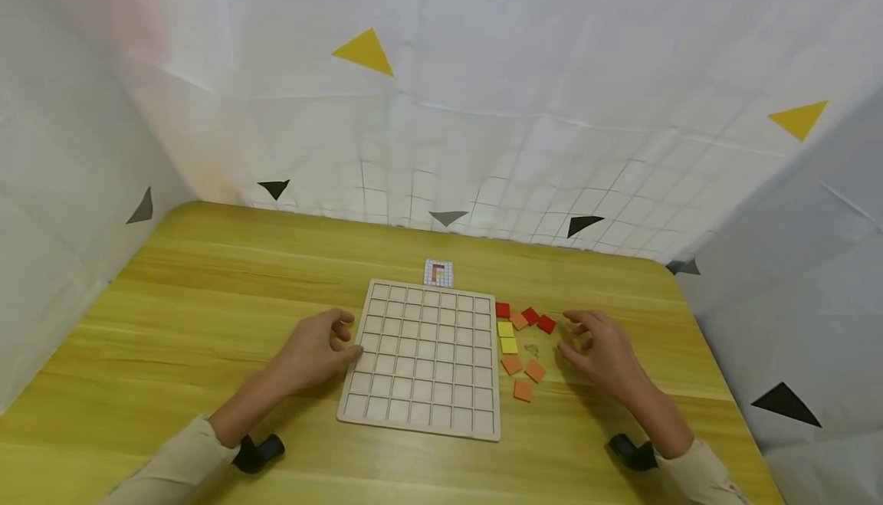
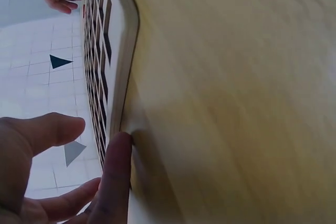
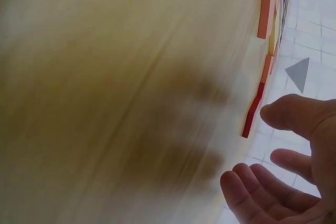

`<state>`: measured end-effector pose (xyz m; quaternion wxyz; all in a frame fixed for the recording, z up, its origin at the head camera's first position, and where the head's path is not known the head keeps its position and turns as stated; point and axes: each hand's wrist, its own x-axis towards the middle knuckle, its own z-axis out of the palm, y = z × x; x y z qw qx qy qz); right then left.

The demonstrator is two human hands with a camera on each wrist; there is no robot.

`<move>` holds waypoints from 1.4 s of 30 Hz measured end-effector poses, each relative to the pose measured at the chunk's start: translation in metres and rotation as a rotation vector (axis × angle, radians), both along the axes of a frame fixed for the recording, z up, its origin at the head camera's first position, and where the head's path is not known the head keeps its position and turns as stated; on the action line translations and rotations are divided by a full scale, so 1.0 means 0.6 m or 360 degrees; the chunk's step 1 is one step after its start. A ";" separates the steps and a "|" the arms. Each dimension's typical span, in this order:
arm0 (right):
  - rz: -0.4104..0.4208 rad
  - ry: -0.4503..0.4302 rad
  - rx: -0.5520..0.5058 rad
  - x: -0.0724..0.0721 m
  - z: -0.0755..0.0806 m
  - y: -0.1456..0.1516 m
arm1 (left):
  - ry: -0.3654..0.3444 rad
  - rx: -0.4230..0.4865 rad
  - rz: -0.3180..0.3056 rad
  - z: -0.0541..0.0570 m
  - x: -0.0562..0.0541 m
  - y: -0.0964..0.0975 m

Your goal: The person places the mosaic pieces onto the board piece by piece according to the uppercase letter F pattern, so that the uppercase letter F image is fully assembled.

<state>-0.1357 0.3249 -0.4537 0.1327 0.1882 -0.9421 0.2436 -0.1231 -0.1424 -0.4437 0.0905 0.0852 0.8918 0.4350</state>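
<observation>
A pale wooden grid board point(image 1: 421, 359) lies flat on the table with bare cells. My left hand point(image 1: 320, 345) is at its left edge, fingers loosely bent and holding nothing. In the left wrist view, one fingertip point(image 2: 119, 142) meets or nearly meets the board's side; I cannot tell which. To the right of the board lie loose square tiles: red ones point(image 1: 546, 324), yellow ones point(image 1: 508, 345) and orange ones point(image 1: 523, 390). My right hand point(image 1: 605, 355) hovers just right of these tiles, its fingers relaxed and apart, with nothing between them.
A small card point(image 1: 438, 273) with a coloured grid pattern lies behind the board's far edge. A little pale translucent object point(image 1: 532, 350) sits among the tiles, its kind unclear. White sheeting point(image 1: 483, 122) with triangle markers surrounds the wooden table point(image 1: 228, 283) at the back and sides.
</observation>
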 end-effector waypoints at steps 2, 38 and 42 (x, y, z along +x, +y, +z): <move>0.0001 -0.0025 -0.0001 -0.003 -0.001 -0.003 | -0.0004 -0.0004 0.0017 -0.001 0.001 0.004; -0.0010 -0.0090 -0.0010 -0.028 -0.016 -0.014 | -0.0056 0.0007 0.0139 -0.001 0.003 0.029; -0.0001 -0.0071 -0.0009 -0.031 -0.017 -0.015 | -0.0039 0.0000 0.0131 -0.001 0.003 0.029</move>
